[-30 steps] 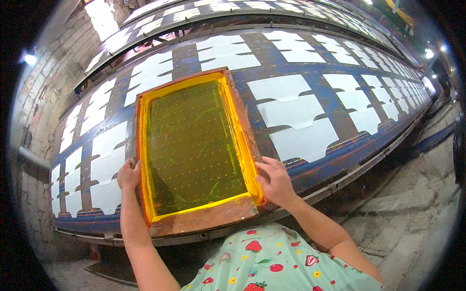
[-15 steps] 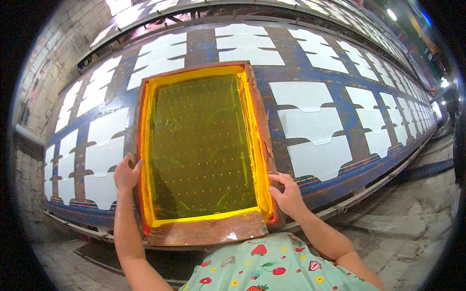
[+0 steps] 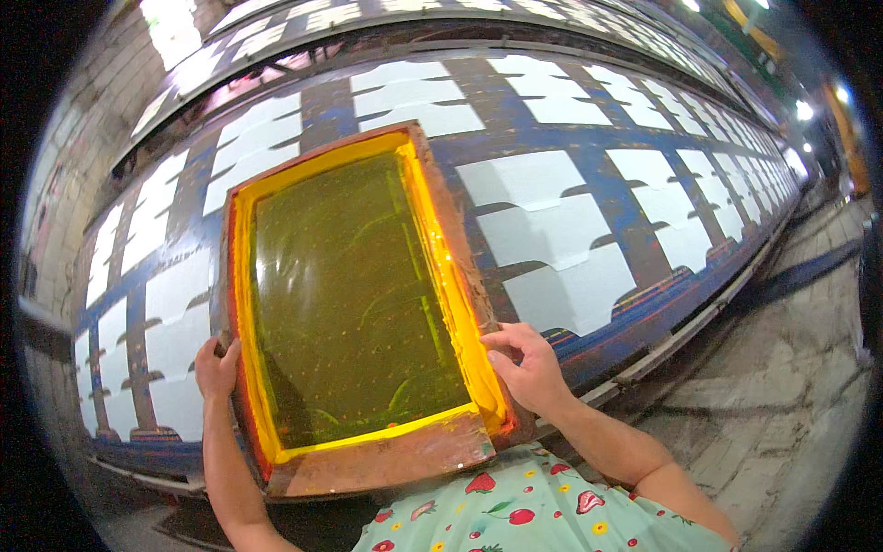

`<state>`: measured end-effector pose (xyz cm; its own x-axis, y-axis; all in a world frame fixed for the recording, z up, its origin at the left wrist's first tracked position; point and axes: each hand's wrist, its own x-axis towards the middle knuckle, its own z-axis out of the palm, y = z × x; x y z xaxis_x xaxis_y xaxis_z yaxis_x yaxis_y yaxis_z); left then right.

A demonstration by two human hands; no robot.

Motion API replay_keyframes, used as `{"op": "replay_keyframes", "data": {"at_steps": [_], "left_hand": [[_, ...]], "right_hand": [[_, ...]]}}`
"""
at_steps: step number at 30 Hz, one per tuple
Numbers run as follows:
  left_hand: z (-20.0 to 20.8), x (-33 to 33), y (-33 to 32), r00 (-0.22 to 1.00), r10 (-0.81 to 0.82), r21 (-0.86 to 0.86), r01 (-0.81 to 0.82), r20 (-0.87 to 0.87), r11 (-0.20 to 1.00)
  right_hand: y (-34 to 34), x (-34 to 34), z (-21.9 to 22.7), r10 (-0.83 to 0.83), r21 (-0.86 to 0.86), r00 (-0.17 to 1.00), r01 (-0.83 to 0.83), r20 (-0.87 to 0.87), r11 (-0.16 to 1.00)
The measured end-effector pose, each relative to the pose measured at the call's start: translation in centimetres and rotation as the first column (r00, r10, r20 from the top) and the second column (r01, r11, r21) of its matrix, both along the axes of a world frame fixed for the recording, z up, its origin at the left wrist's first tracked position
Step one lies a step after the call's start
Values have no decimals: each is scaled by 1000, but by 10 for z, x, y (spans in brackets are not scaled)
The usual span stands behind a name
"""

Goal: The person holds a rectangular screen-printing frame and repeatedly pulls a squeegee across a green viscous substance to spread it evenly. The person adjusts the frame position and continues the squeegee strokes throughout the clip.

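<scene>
Between my hands is a large screen printing frame [image 3: 359, 294], with a dark olive mesh, bright yellow borders and worn wooden sides. My left hand [image 3: 217, 368] grips its left side, thumb against the edge. On the opposite side my right hand [image 3: 526, 366] is closed on the wood, thumb and fingers bent around it. The frame's near end comes close to my body, and its far end reaches over a long table. Whether its underside touches the table cannot be seen. White cut pieces [image 3: 543, 221] lie in rows on the table around it.
The long blue and brown stained table [image 3: 635, 216] stretches away to the right, with a rail [image 3: 681, 340] along its near edge. Another table [image 3: 386, 32] with white pieces stands behind. A brick wall [image 3: 69, 175] is at left, a concrete floor [image 3: 782, 405] at right.
Both hands and the screen printing frame have shifted left in the picture, and the frame leans more to the left. The view of the tables has turned slightly. Both hands keep their hold.
</scene>
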<state>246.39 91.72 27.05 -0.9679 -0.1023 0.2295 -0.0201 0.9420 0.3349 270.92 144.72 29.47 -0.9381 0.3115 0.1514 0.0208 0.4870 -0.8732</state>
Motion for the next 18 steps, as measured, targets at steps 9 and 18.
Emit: {"op": "replay_keyframes", "data": {"at_steps": [9, 18], "left_hand": [[24, 14, 128, 984, -11, -88, -5, -179, 996], [34, 74, 348, 1000, -6, 14, 6, -10, 1000]], "right_hand": [[129, 1, -8, -117, -59, 992, 119, 37, 991], [315, 37, -37, -266, -80, 963, 269, 43, 960]]}}
